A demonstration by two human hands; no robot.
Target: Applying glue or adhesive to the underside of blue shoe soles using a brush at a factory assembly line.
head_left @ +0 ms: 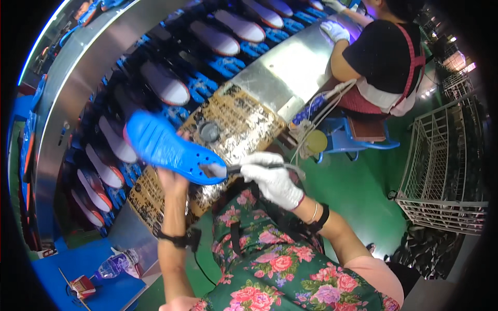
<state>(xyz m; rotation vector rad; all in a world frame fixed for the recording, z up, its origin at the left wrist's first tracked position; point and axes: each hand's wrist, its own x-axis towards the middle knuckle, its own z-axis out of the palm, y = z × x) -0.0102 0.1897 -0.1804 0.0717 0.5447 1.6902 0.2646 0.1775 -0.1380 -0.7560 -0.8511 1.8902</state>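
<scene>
My bare left hand (173, 182) grips a blue shoe sole (174, 150) from beneath, its fingers partly hidden by it. The sole is tilted, with a group of small holes near its end by my right hand. My white-gloved right hand (274, 181) is closed around a dark-handled brush (234, 169). The brush's pale tip meets the holed end of the sole. Behind the sole, a small round grey pot (209, 132) sits on a stained brown board (254, 111).
Shoes with pale soles (165, 83) and blue parts (225, 66) line the conveyor beyond the board. A co-worker (381, 62) sits at the far right. A wire cart (443, 166) stands at right. A plastic bottle (116, 264) lies on a blue surface (54, 269) at lower left.
</scene>
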